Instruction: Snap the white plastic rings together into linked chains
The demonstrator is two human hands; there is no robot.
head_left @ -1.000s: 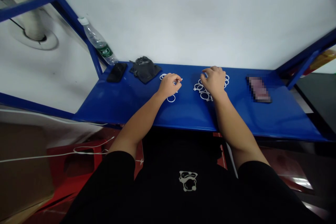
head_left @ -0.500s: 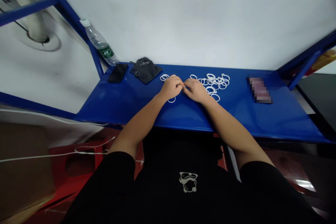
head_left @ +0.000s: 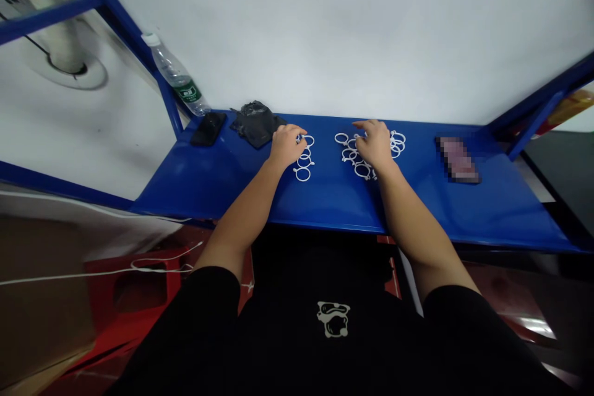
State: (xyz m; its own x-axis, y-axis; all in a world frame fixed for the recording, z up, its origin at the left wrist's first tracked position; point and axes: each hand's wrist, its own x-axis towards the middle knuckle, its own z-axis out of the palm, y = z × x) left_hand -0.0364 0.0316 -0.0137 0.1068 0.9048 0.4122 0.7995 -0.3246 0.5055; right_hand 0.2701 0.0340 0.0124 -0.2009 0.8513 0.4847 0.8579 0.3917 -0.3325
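My left hand (head_left: 284,144) rests on the blue shelf (head_left: 223,179), fingers curled down onto the top of a short row of white rings (head_left: 303,164) just to its right. The fingertips seem to pinch the topmost ring. Over a loose pile of white rings (head_left: 358,167), my right hand (head_left: 374,143) lies with fingers stretched forward and nothing visibly gripped. More rings of that pile (head_left: 398,141) show to the right of this hand. The two hands are apart.
A black crumpled cloth (head_left: 255,122), a black phone (head_left: 208,128) and a clear water bottle (head_left: 176,77) sit at the shelf's back left. A blurred flat object (head_left: 457,158) lies at the right. Blue frame posts (head_left: 538,117) flank the shelf; a white wall stands behind.
The hands, which met at the shelf's middle half a second ago, have parted. The left went back left to its row of rings; the right went back onto the pile.
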